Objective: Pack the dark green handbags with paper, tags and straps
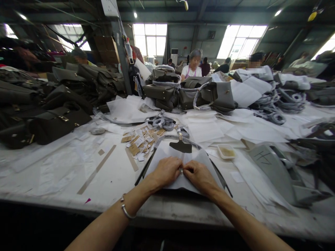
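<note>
A dark handbag [227, 190] lies on the table right in front of me, with a white sheet [164, 153] spread over most of it. Above the sheet shows a dark flap piece [180, 147] with a gold-coloured clasp [180, 136], and a wrapped handle arches behind it. My left hand [169, 170] rests on the sheet, fingers bent and closed near the middle. Close against it, my right hand [200, 175] pinches with thumb and forefinger. A tiny pale spot [181, 171] shows between the fingertips; what they hold is too small to name.
Paper tags [140, 141] lie in a pile left of the bag. At right are a small plastic dish [226, 152] and a grey tape dispenser-like device [274, 170]. Finished-looking handbags [59, 120] crowd the left; more bags [218, 96] stand behind. A person [192, 68] sits across.
</note>
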A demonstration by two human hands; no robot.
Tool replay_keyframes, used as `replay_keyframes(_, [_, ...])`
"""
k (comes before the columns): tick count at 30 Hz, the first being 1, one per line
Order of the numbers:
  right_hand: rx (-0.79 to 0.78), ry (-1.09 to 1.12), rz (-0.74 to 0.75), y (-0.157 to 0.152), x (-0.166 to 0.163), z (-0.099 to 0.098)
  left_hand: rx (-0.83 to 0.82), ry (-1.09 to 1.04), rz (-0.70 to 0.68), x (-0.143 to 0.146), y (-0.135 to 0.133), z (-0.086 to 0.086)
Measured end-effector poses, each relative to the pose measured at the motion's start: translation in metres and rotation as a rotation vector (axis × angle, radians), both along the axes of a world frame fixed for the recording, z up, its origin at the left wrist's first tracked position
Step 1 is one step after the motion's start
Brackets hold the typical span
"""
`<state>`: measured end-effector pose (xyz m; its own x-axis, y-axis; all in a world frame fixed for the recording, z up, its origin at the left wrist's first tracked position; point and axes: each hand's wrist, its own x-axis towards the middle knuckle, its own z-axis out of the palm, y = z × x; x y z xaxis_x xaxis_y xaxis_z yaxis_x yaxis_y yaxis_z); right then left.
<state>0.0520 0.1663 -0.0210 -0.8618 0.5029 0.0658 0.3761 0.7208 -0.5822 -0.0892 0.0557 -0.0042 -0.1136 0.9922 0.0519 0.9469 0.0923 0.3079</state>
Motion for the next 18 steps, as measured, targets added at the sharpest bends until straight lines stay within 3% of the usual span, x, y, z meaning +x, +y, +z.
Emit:
replay_keyframes(7, [0.137,-0.024,0.007,-0.005,0.001,-0.008,0.102,-0.083,0.035,0.005,-0.005,-0.024])
replay_keyframes(14, [0.405,-0.382,0.221,-0.001,-0.022,0.023,0.177,-0.166,0.071,0.001,-0.007,-0.029])
replay_keyframes(18, [0.514,-0.33,0.371,0.007,-0.033,0.03,0.271,-0.265,0.098,-0.002,-0.011,-0.036])
